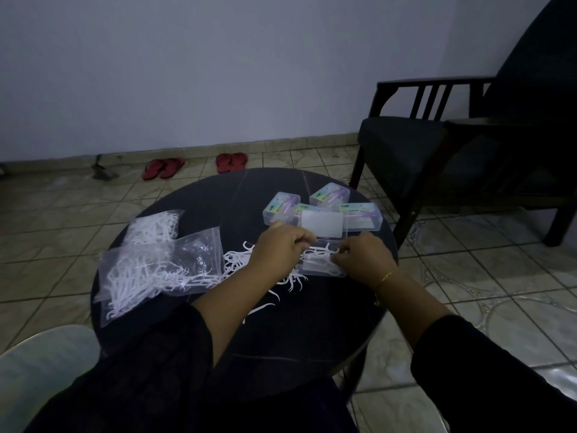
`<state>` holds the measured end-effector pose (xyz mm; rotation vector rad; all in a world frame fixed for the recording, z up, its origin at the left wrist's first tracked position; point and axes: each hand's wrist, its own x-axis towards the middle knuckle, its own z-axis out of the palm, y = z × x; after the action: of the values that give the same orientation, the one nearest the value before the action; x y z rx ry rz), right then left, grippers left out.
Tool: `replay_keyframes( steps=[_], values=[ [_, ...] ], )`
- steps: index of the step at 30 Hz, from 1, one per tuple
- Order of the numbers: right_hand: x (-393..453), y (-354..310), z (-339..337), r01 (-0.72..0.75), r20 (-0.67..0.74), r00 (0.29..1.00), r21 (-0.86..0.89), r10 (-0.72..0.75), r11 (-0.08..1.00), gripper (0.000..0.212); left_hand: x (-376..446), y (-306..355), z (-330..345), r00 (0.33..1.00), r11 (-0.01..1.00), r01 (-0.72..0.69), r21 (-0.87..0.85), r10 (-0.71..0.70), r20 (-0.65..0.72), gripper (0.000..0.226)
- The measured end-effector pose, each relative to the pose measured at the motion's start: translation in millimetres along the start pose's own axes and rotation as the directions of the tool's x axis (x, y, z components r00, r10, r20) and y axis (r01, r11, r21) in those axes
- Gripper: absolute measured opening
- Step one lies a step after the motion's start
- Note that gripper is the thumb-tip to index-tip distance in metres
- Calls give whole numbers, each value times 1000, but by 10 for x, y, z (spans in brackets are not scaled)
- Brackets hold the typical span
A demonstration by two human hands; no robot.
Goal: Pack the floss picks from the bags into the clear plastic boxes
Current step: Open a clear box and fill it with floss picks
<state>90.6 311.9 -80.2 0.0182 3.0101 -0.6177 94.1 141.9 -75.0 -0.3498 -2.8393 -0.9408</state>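
Note:
An open clear plastic box [321,264] lies on the round dark table [312,323], its lid [321,228] tipped back. White floss picks [318,252] lie in its base. My left hand [278,248] pinches picks at the box's left edge. My right hand [362,257] holds the picks and the box from the right. Loose picks [293,281] are scattered under my left wrist. Two clear bags of picks lie at left, the near bag [156,270] and the far bag [156,228].
Three closed clear boxes with coloured labels [281,207] [331,195] [362,215] stand behind the open one. A dark armchair [437,151] is at the right. Two pairs of red sandals [164,167] [231,161] lie on the tiled floor by the wall.

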Motion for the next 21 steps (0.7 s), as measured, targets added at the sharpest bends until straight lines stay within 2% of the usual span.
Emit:
replay_keyframes(
  steps=[4,9,12,17,21],
  values=[
    [-8,-36,-34,-2,32,999,-22,3,1000,29,42,-23,29,998,998,-9,62,5,66,21],
    [-47,-48,-53,2,-9,1000,-29,-3,1000,38,77,10,68,990,993,-17,115,0,144,25],
    [-88,-59,-74,32,-17,999,-36,-33,999,39,41,-48,10,994,994,-29,106,18,108,28],
    [-207,-214,-73,180,-41,982,-42,-182,983,31,-124,-240,-238,999,985,7,170,-14,36,27],
    [-365,-426,-46,329,-60,939,-138,-340,934,27,-336,-357,-527,994,945,-64,321,32,102,30]
  ],
)
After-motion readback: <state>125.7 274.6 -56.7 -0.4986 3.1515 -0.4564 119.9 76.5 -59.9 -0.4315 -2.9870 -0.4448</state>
